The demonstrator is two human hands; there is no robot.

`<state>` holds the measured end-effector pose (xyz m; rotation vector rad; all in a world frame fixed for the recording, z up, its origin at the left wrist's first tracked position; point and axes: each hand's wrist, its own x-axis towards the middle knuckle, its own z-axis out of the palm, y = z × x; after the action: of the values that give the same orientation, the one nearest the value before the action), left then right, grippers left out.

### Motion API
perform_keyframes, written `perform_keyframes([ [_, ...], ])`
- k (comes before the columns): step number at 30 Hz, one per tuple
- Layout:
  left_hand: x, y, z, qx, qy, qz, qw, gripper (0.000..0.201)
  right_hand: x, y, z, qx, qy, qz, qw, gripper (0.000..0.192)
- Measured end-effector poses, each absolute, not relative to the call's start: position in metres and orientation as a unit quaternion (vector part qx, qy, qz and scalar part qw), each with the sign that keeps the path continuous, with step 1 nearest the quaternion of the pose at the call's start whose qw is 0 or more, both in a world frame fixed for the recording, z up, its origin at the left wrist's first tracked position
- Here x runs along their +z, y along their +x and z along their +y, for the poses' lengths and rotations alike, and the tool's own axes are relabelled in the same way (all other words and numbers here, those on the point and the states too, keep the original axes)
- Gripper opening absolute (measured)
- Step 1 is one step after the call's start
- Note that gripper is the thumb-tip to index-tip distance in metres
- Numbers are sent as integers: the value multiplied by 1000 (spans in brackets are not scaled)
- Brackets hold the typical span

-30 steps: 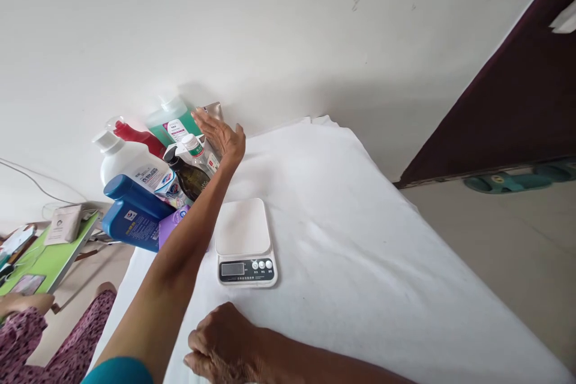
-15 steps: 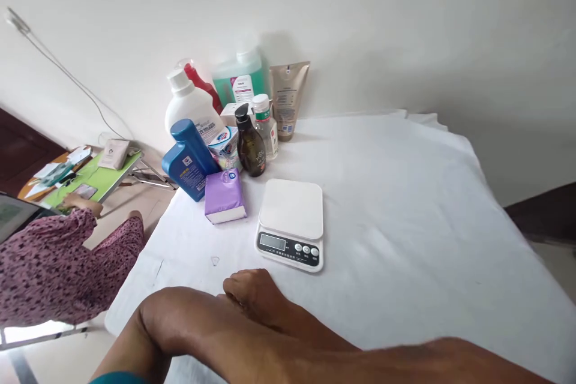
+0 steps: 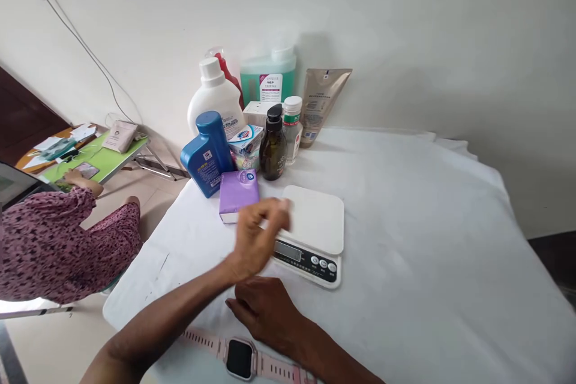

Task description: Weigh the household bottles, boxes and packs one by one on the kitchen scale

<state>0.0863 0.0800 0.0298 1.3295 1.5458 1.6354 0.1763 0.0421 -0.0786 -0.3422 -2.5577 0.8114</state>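
L hand (image 3: 261, 237) blurred, fingers curled, nothing visible in it; can't tell if clenched on anything. R hand (image 3: 267, 309) has fingers folded under, palm side hidden; can't tell there either. White-clothed tbl (image 3: 427, 240) fills ctr; person in pink patterned clothes (image 3: 54, 246) far L, by green tbl (image 3: 112, 160). Scale (image 3: 315, 219) mid-tbl, L hand overlapping its near-L corner in view; contact unclear, display unreadable. Behind it, nr wall: teal jug (image 3: 249, 81), white jug (image 3: 220, 99) to its L, blue btl (image 3: 202, 159) in front, tan tube (image 3: 320, 99) tilted R. Purple pack (image 3: 236, 192) L of scale, brown pump btl (image 3: 273, 153) just beside clear btl (image 3: 292, 138). Smartwatch (image 3: 240, 359) w/ pink strap, nr R forearm.
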Motion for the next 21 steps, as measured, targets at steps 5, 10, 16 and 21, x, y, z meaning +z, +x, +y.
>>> perform_keyframes([
  [5, -18, -9, 73, 624, 372, 688, 1, 49, -76, 178, 39, 299, -121, -911, 256, 35],
  [10, -45, -34, 82, 635, 361, 682, -38, 38, -74, 178, 42, 287, -122, -918, 244, 35],
  [16, -60, -25, 92, 641, 338, 687, 41, 54, -76, 178, 41, 269, -123, -921, 253, 34],
  [21, -64, -25, 91, 640, 350, 680, 79, 64, -59, 181, 37, 274, -133, -903, 302, 29],
])
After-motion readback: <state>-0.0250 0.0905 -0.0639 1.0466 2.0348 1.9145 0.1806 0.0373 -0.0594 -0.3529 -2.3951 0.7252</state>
